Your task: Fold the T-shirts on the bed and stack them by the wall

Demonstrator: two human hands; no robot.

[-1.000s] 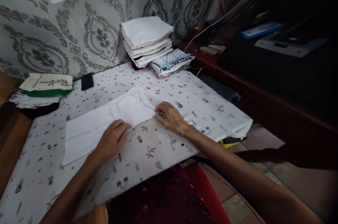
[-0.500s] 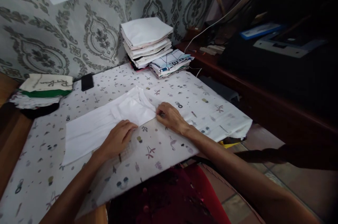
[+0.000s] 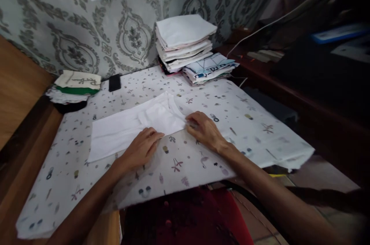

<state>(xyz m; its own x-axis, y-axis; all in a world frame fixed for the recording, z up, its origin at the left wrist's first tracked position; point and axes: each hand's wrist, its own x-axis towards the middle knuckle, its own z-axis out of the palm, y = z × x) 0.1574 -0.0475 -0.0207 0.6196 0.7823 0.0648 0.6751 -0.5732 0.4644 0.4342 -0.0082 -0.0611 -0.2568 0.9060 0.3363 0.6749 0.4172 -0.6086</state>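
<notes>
A white T-shirt point(image 3: 118, 131), folded into a long strip, lies flat on the patterned cloth, its neckline end pointing right and a few wrinkles across its middle. At its near right corner my right hand point(image 3: 204, 129) has thumb and fingers closed in a pinch on the fabric. My left hand point(image 3: 143, 146) rests along the near edge of the shirt, palm down, fingers stretched out and touching the fabric. Part of that edge is hidden beneath the left hand.
A tall stack of folded white clothes point(image 3: 185, 33) stands at the back beside a lower printed pile point(image 3: 209, 69). Back left are another folded pile point(image 3: 76, 85) and a black phone point(image 3: 115, 82). A dark wooden desk point(image 3: 260, 73) borders the right, a wooden panel point(image 3: 23, 91) the left.
The view has swung left, so everything appears further right. Both hands stay at nearly the same places on the shirt; the left fingers look a little straighter.
</notes>
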